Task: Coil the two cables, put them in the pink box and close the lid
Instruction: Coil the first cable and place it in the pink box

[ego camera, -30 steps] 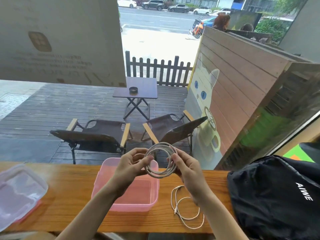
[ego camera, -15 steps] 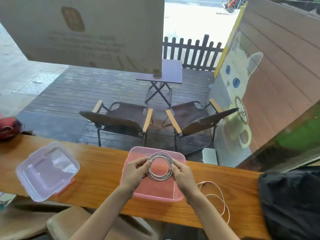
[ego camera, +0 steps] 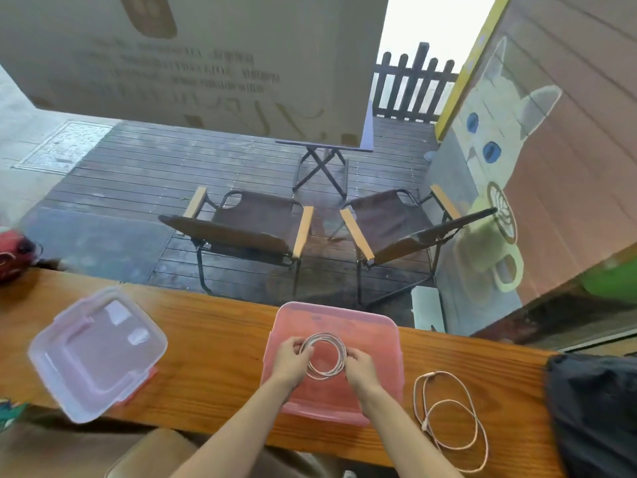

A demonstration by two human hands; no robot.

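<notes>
The open pink box point(ego camera: 377, 326) stands on the wooden counter in front of me. Both hands hold a coiled white cable point(ego camera: 339, 353) low inside the box. My left hand point(ego camera: 289, 362) grips the coil's left side and my right hand point(ego camera: 362, 369) grips its right side. A second white cable point(ego camera: 451, 414) lies in loose loops on the counter, just right of the box. The clear lid point(ego camera: 93, 353) with pink clips rests upside down on the counter, well to the left of the box.
A black bag point(ego camera: 596, 415) sits at the counter's right end, close to the loose cable. A red object point(ego camera: 12, 251) lies at the far left edge. The counter point(ego camera: 220, 343) runs along a window, with chairs outside beyond it.
The coiled cable has come down from in front of my chest into the pink box, both hands still on it. My view has tilted down and shifted left, bringing the lid fully into sight.
</notes>
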